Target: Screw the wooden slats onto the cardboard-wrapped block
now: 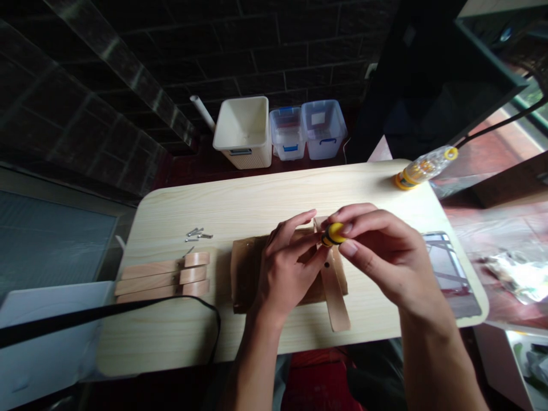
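Yellow screwdriver (335,233) in right hand (387,251), white bin label (317,118) (unreadable)

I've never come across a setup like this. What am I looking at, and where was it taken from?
There is no robot here, just a person's two bare hands. The single picture comes from a camera worn on their head, looking forward and down. The right hand grips a small yellow-and-black handle, perhaps a screwdriver's. The left hand is over a brown block, its fingers close to that handle. A wooden strip lies across the block. Also on the pale table are loose metal screws or bolts, more strips with short curved pieces beside them, and a clear-and-yellow container.
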Demonstrator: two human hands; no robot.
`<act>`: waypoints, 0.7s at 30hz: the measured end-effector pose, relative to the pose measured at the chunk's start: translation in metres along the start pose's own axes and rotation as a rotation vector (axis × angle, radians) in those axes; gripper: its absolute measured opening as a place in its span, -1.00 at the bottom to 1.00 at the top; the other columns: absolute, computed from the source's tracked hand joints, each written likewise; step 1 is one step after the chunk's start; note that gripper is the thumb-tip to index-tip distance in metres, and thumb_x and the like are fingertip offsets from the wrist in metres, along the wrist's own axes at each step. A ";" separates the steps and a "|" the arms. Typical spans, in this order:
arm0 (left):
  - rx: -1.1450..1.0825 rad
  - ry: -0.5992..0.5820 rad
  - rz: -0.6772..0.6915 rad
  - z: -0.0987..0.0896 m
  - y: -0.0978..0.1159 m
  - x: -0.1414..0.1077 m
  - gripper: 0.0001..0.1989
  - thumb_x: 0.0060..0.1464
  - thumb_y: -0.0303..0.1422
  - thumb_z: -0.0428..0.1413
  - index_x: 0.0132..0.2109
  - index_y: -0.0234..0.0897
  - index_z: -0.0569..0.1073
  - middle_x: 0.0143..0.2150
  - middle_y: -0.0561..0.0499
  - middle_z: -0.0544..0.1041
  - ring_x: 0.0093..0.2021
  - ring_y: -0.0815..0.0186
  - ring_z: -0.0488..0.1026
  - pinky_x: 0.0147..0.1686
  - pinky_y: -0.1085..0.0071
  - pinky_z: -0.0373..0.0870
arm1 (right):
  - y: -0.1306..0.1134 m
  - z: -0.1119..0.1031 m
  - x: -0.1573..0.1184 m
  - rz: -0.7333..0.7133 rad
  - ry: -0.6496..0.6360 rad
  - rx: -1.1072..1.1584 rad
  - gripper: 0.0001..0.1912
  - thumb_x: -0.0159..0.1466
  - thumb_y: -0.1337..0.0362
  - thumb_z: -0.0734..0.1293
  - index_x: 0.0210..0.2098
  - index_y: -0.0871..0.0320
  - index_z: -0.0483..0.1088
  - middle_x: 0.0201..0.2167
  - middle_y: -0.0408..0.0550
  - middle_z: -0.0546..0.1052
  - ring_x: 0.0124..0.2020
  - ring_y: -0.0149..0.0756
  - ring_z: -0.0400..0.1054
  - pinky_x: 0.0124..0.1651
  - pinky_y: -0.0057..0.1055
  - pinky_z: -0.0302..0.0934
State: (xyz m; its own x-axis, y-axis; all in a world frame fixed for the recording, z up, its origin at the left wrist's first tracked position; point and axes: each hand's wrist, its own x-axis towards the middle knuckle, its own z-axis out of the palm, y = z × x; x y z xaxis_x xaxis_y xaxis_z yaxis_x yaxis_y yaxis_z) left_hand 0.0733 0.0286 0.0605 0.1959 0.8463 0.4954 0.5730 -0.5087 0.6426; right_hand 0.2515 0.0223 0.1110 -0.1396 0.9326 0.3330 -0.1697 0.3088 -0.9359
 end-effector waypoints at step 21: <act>0.014 0.005 -0.006 0.002 0.000 -0.001 -0.88 0.28 -0.35 0.28 -0.04 -0.12 0.63 0.19 -0.01 0.59 0.16 0.21 0.59 0.20 0.28 0.58 | 0.000 0.007 -0.001 0.021 -0.016 0.009 -0.75 0.36 0.43 0.46 -0.06 -0.06 0.61 0.04 -0.09 0.62 0.16 -0.21 0.48 0.24 -0.20 0.40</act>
State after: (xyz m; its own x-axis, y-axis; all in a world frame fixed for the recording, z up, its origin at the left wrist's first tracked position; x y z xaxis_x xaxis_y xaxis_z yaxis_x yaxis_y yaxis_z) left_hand 0.0749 0.0286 0.0585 0.1888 0.8484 0.4945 0.5854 -0.5016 0.6370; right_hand 0.2451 0.0202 0.1120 -0.1588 0.9358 0.3147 -0.1752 0.2870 -0.9418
